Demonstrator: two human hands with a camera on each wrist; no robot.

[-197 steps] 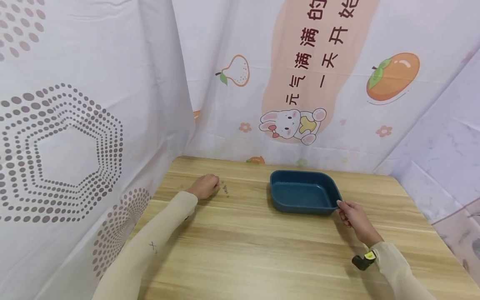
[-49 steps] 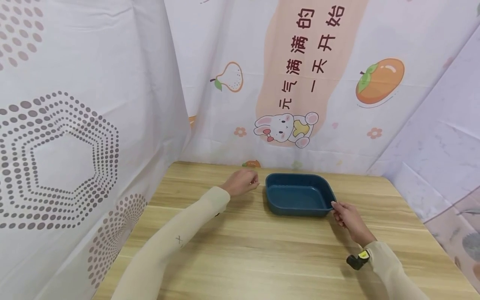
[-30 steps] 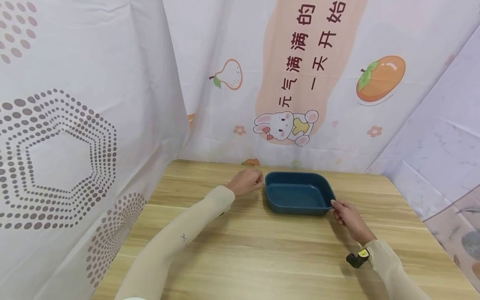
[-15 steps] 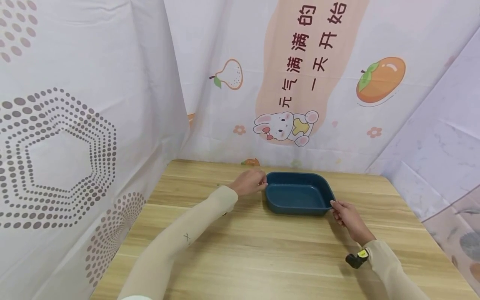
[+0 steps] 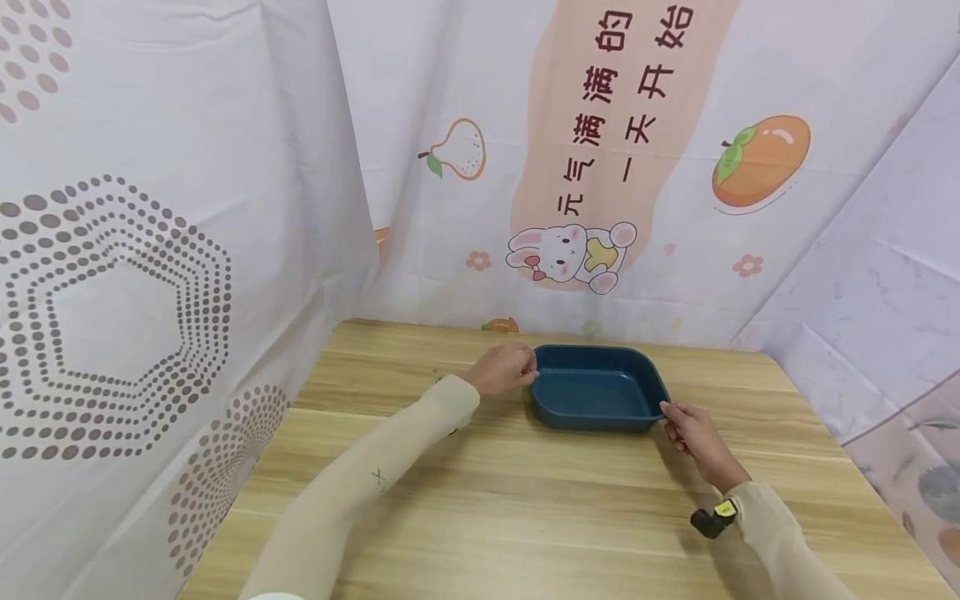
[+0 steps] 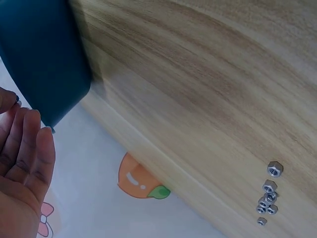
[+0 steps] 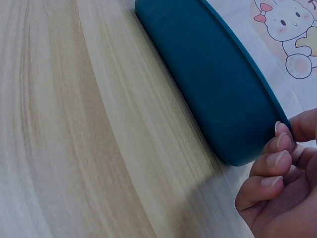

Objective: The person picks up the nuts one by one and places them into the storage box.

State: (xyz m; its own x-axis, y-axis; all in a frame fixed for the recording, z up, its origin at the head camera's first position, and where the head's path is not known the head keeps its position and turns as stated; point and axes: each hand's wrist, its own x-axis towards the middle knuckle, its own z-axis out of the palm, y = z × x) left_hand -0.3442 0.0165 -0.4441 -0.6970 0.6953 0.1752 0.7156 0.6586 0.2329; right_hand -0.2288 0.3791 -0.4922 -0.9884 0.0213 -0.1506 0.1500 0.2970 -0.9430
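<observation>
At the left end of a dark teal rectangular tray, my left hand hovers by the rim. In the left wrist view its thumb and forefinger pinch a small shiny piece, mostly covered, that looks like a hex nut; the other fingers extend loosely. My right hand pinches the rim at the tray's near right corner, thumb against curled fingers. Several small metal hex nuts lie bunched on the table left of the left hand. The visible tray floor shows no nuts.
The wood-grain table ends at the back against a printed white curtain. Another patterned curtain hangs along the left side. A small black device sits on the right wrist.
Since the oldest frame my left hand has moved right, from beside the loose nuts to the tray's left rim. It edges slightly further right lately. My right hand keeps its grip on the corner.
</observation>
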